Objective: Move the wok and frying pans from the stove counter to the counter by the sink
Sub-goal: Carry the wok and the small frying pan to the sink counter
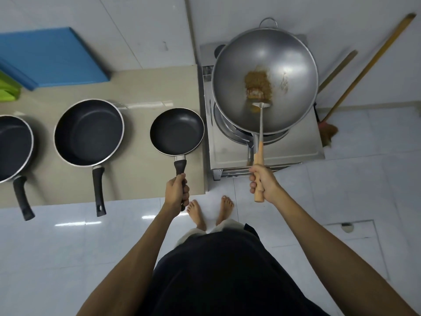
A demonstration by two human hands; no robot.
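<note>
A large steel wok (284, 65) with brown food in its middle sits on the stove burner at the right. My right hand (264, 184) grips the wooden handle of a metal spatula (261, 124) whose blade rests in the wok. Three black frying pans stand on the beige counter (145, 87): a small one (177, 131) nearest the stove, a medium one (88, 132), and a third (13, 147) cut off at the left edge. My left hand (176, 192) is closed around the small pan's black handle.
The steel stove (268, 151) stands right of the counter. A blue board (50, 55) and something green (8, 87) lie at the counter's back left. Two broom sticks (355, 74) lean against the wall at the right. My bare feet (209, 210) stand on white floor tiles.
</note>
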